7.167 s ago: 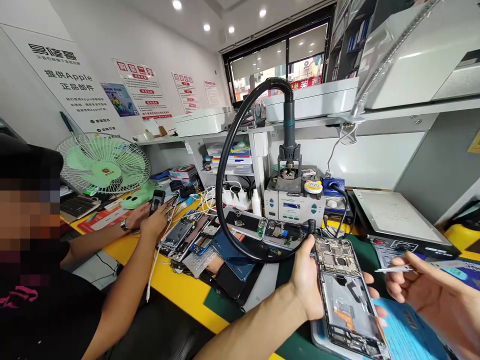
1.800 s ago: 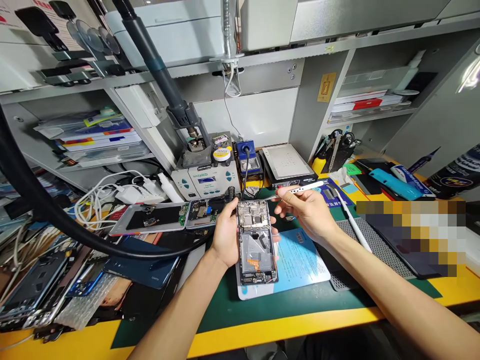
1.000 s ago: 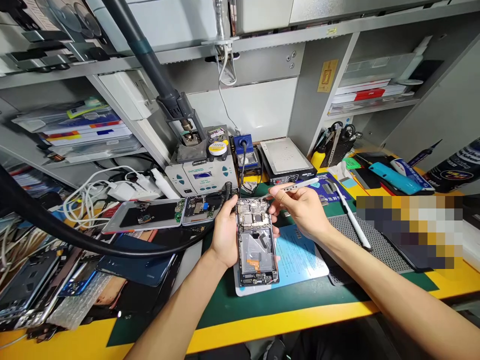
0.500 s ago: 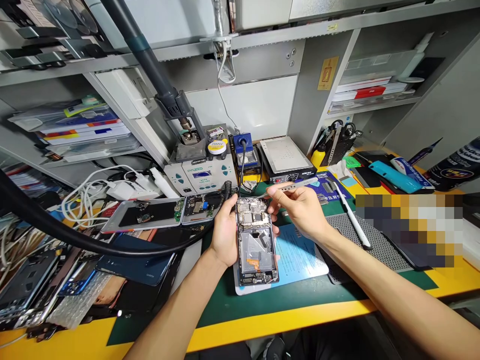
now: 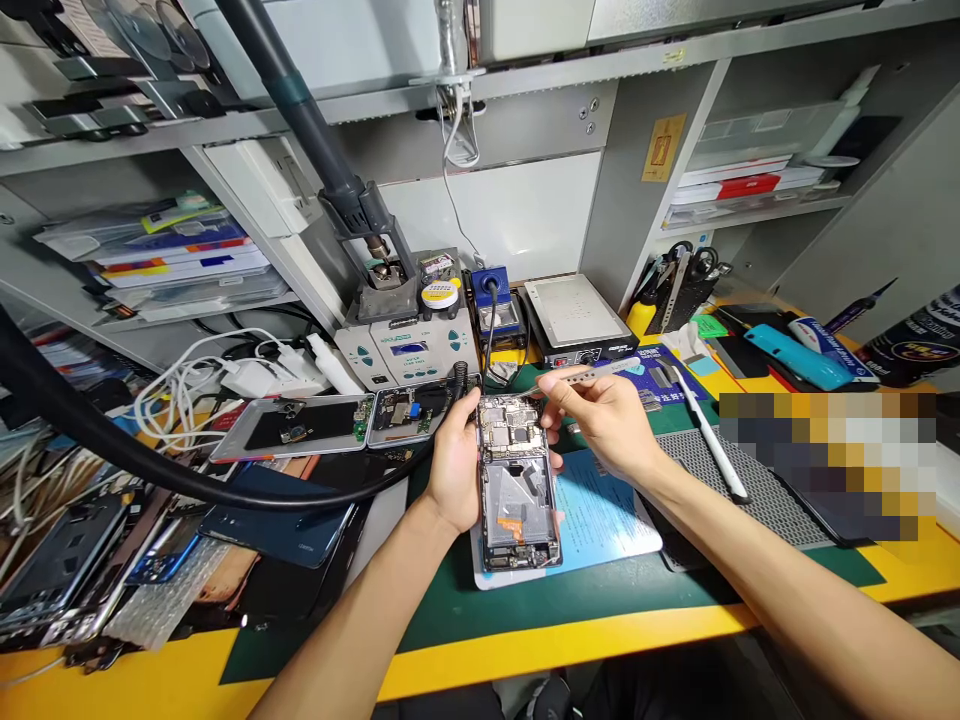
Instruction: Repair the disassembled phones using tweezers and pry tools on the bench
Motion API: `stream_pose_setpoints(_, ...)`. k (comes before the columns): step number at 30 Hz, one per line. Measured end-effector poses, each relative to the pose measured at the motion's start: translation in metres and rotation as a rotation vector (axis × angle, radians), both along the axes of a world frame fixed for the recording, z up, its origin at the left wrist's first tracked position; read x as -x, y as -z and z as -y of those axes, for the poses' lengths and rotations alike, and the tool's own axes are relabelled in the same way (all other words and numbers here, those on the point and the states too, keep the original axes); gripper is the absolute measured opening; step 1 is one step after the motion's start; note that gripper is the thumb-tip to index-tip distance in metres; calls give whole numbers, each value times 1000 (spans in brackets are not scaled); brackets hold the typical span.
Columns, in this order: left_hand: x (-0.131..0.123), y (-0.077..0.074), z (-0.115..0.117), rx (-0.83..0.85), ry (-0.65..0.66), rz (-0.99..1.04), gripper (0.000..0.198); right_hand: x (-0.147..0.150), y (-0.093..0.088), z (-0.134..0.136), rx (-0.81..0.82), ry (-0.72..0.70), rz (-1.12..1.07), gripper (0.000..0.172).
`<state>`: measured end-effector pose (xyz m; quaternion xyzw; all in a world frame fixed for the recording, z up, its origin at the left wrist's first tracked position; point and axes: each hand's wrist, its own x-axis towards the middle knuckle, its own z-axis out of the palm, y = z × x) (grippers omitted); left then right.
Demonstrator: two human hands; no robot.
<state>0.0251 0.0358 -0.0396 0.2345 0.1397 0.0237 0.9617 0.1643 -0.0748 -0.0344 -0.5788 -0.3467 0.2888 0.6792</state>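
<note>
Left hand (image 5: 454,465) has its grip clamped round the open phone (image 5: 519,490), thumb up at the top edge, the lower end over a blue card (image 5: 604,515) on the green mat (image 5: 525,610). Right hand (image 5: 611,420) pinches the tweezers (image 5: 596,370) tight, with the tips just above the phone's upper board. It's crowded here: a black hose (image 5: 75,425) sweeps in close by the left wrist and two gutted handsets (image 5: 292,425) lie just left. The rework station (image 5: 409,345) stands behind, and a white pen (image 5: 709,445) lies to the right on the yellow worktop (image 5: 150,690).
</note>
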Motion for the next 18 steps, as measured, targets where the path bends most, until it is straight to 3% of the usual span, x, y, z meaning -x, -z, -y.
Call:
stream_pose_setpoints(6, 0, 0, 0, -25, -10, -4, 61, 0, 1, 1, -10, -13, -22, 33)
stream_pose_setpoints(18, 2, 2, -2, 21, 107, 100, 65, 3, -3, 0, 13, 15, -26, 37)
